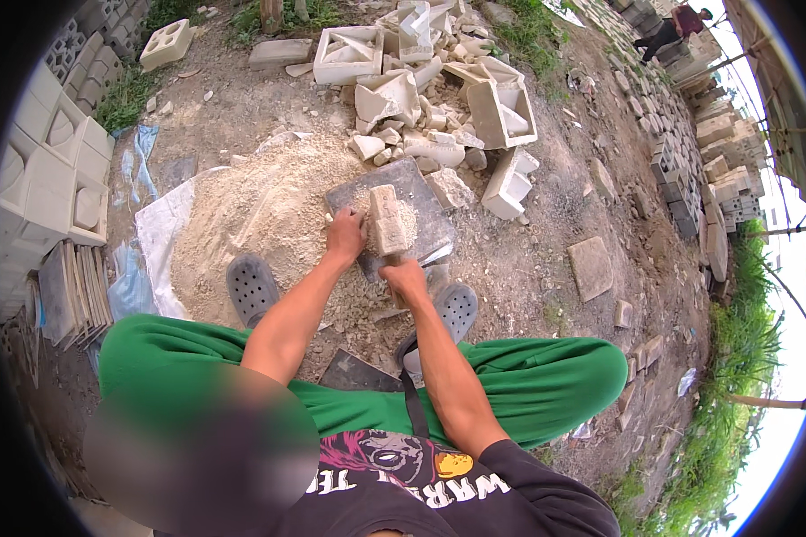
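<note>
In my right hand point(407, 279) is the short handle of a mallet with a pale, dust-covered, block-shaped head point(386, 219). The mallet head is over a dark square slab point(430, 201), and crushed pale grit point(408, 224) shows beside it on the slab. My left hand point(347, 233) rests at the slab's left side with its fingers curled down, close to the mallet head. Whatever lies under those fingers is hidden. A broad heap of pale crushed powder point(251, 210) spreads left of the slab on a white sheet point(166, 224).
Broken pale blocks point(421, 116) are heaped beyond the slab. Stacked blocks point(58, 170) and thin boards point(67, 291) stand at the left. A flat square stone point(591, 268) lies to the right. My grey clogs point(252, 288) flank the slab. Far right, a person point(676, 31) is by block stacks.
</note>
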Motion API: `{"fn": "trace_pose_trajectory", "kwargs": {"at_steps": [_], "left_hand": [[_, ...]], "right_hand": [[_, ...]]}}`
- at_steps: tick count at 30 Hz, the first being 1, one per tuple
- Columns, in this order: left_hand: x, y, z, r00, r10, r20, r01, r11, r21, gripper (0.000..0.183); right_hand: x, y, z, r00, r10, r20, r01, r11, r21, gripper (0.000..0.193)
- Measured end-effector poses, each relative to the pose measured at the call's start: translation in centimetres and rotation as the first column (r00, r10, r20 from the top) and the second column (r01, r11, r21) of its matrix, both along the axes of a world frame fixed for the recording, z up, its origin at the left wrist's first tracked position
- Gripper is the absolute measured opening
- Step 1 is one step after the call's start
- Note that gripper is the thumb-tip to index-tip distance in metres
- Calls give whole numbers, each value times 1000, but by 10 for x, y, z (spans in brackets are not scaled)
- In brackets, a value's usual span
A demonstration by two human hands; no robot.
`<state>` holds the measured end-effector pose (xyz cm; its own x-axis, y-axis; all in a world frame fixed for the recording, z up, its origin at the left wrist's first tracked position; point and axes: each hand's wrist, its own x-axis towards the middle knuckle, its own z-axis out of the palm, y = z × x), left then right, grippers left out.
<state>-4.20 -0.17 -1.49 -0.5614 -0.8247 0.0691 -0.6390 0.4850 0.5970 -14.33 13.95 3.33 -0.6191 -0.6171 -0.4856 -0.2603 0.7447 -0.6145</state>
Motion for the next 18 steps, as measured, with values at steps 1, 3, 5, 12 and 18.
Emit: {"fn": "trace_pose_trajectory", "kwargs": {"at_steps": [1, 3, 5, 12, 18], "left_hand": [[1, 1, -2, 999, 0, -47, -1, 1000, -28, 24], [-2, 2, -4, 998, -12, -54, 12, 1000, 1, 27], [-11, 3, -4, 998, -47, -42, 46, 999, -23, 24], [-27, -5, -16, 999, -49, -9, 49, 998, 38, 13], [-39, -11, -12, 971, -118, -206, 141, 985, 98, 15]], "right_hand": [[-2, -3, 2, 1000, 4, 0, -4, 1000, -1, 26], [-16, -2, 2, 966, -122, 229, 113, 992, 49, 28], [-29, 4, -6, 980, -132, 151, 135, 991, -9, 27], [-45, 6, 39, 925, -275, 264, 309, 946, -97, 20], [-49, -4, 69, 936, -236, 262, 286, 942, -174, 22]]}}
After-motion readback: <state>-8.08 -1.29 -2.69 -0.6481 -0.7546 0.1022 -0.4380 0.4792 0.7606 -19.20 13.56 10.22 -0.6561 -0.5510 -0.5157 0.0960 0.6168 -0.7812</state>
